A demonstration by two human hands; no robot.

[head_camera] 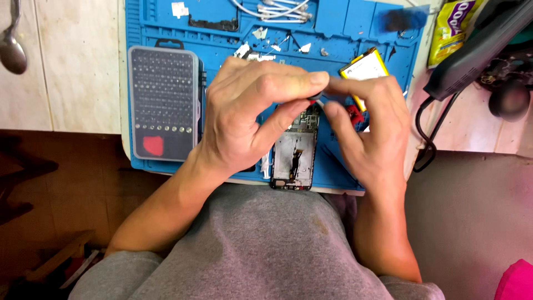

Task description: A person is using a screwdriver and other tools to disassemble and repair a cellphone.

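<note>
Working over an opened black smartphone with its back cover off and circuit board exposed [295,151], lying upright on the near edge of a blue silicone repair mat [222,39].

Left hand [250,111] hovering above the phone's left side, fingers curled, thumb and forefinger pinching a small dark round part [315,95] just above the phone's top end. Right hand [369,130] coming in from the phone's right side, fingers partly curled, forefinger tip meeting the same dark part, thumb [338,119] angling down toward the phone's upper right corner; whether this hand truly grips the part, cannot tell.

Resting well left of the phone, on the same mat: a grey transparent-lidded case of screwdriver bits [162,103] with a red patch at its lower corner. Lying beyond the phone, up and to the right, partly hidden behind the right hand: a flat yellow-edged white battery pack [363,66]. Lying further beyond the phone, at the mat's far edge: a bundle of white cables [275,11]. Hanging far left of the phone, off the mat: a metal spoon [12,47]. Sitting far right of the phone: a black power unit with a cord [472,55].
</note>
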